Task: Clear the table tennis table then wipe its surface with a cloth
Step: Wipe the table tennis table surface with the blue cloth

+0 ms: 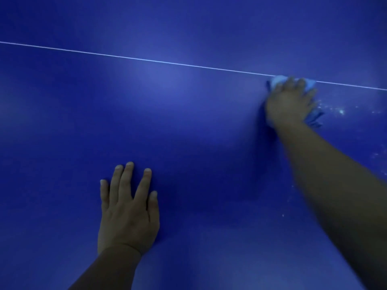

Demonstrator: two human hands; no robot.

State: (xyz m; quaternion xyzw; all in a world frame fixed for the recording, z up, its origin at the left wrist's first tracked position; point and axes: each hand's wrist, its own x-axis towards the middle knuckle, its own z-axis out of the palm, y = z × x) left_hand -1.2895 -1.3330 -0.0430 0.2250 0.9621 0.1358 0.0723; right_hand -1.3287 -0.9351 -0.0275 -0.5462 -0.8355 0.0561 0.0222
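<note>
Left hand: The left hand (127, 208) lies flat on the near part of the table, fingers straight and spread. It holds nothing and looks like it props the person up.
Table: The big, flat, dark blue table tennis table (188, 126) fills the whole view. Nothing sits on the part we can see, so I think the clearing is done.
Right hand: The right hand (290, 101) reaches far out on the right. It is blurry. It presses down on the cloth, but I cannot tell if the fingers curl round it.
Cloth: The crumpled light blue cloth (314, 117) is under the right hand, touching the table. Bits stick out past the fingers and by the wrist.
Dirt: Small white specks (340, 111) lie just right of the cloth, so that part likely needs wiping. More specks sit nearer, by the right edge.
Line: A thin white line (146, 59) crosses the table on the far side, and the cloth touches it.
Room: The light is dim. Only the table shows.
</note>
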